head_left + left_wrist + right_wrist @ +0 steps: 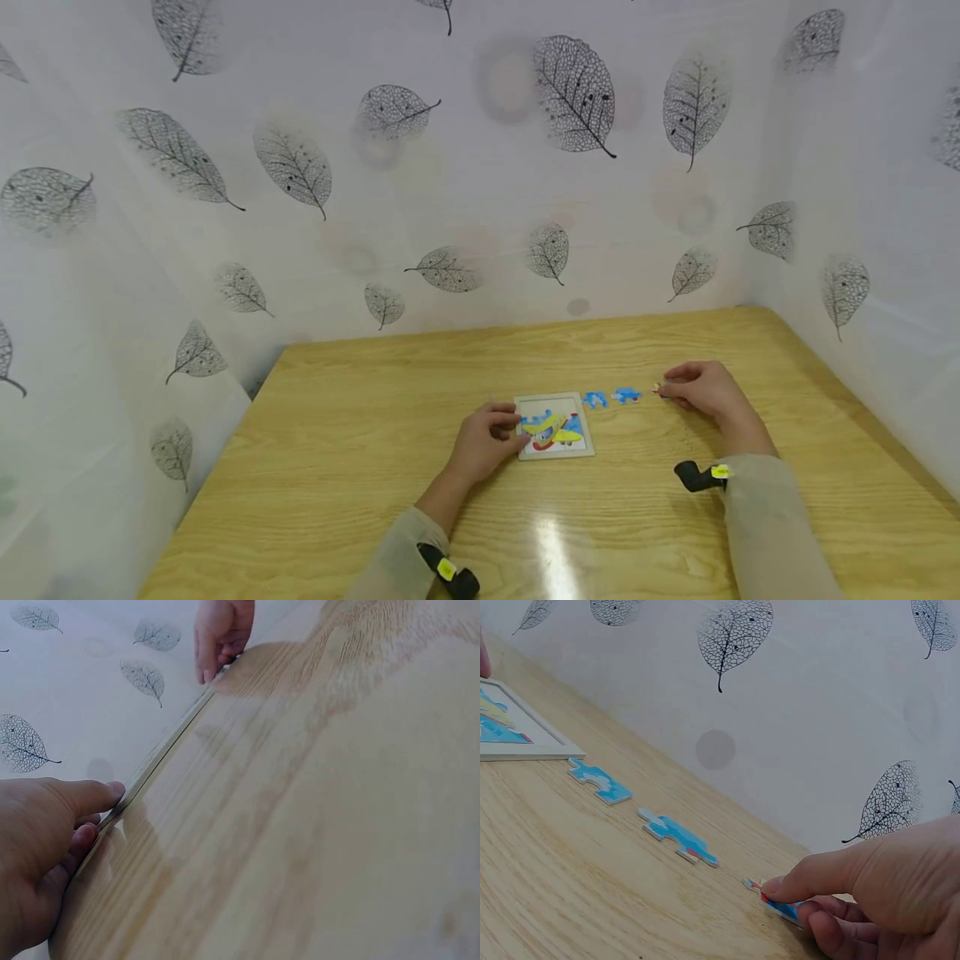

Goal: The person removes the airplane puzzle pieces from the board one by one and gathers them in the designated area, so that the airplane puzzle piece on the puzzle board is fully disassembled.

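Observation:
A square jigsaw tray (592, 432) with a pale rim lies on the table, partly filled with a yellow, red and blue airplane picture. At its left edge my left hand (483, 437) grips the rim, thumb and fingers curled there. To the right, my right hand (705, 389) pinches a small puzzle piece (784, 909), blue with red and pale parts, low over the tabletop. The fingers hide much of that piece. Between tray and right hand lie two blue puzzle pieces; one piece (600, 782) is beside the tray's corner, the other piece (679, 836) farther right.
The light wooden table (337, 425) extends around the tray and pieces. White curtains with dark leaf prints (573, 92) hang behind it and at both sides. Black wrist devices (697, 477) sit on both sleeves.

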Demonstrator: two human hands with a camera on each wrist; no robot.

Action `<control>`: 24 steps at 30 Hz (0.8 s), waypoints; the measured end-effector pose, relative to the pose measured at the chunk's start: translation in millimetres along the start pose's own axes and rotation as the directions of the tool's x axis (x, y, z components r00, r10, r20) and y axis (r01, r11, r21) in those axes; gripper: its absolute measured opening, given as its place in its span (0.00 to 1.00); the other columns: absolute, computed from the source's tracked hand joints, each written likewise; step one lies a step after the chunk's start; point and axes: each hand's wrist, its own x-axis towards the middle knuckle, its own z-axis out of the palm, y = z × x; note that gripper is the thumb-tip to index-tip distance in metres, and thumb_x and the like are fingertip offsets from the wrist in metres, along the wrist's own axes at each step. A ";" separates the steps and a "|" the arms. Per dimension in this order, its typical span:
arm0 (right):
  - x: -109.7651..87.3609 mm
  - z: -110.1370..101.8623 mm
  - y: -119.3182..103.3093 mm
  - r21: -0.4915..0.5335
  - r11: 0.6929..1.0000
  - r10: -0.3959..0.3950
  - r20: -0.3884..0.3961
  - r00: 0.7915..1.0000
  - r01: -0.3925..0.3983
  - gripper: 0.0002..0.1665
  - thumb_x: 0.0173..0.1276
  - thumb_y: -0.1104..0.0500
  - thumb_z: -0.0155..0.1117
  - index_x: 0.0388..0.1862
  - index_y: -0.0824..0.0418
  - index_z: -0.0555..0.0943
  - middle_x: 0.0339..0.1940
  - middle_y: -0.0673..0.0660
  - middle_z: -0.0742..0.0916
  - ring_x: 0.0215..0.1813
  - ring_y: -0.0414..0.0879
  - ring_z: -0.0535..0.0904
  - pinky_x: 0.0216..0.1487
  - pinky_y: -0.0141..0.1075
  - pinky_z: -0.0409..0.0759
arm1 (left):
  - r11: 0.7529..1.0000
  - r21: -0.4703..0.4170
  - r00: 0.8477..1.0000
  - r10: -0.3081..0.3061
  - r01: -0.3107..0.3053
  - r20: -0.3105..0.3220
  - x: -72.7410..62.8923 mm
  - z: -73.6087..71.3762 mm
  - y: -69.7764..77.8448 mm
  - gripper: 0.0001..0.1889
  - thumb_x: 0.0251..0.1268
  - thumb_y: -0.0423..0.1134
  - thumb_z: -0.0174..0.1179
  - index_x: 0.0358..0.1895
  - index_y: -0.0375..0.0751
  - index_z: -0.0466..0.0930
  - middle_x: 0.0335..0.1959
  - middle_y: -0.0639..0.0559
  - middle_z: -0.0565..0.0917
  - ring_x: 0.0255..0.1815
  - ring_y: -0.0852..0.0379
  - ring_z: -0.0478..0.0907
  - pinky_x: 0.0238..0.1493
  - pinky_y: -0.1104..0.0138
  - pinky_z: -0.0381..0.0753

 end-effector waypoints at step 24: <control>7.0 56.8 -45.4 0.173 0.983 -0.103 0.200 0.974 0.069 0.28 0.72 0.53 0.65 0.61 0.73 0.76 0.48 0.59 0.87 0.38 0.42 0.85 0.44 0.36 0.86 | 1.000 0.007 1.000 0.015 -0.016 0.001 0.2 -0.3 0.9 0.16 0.57 0.38 0.73 0.47 0.33 0.87 0.59 0.44 0.81 0.41 0.60 0.79 0.41 0.75 0.79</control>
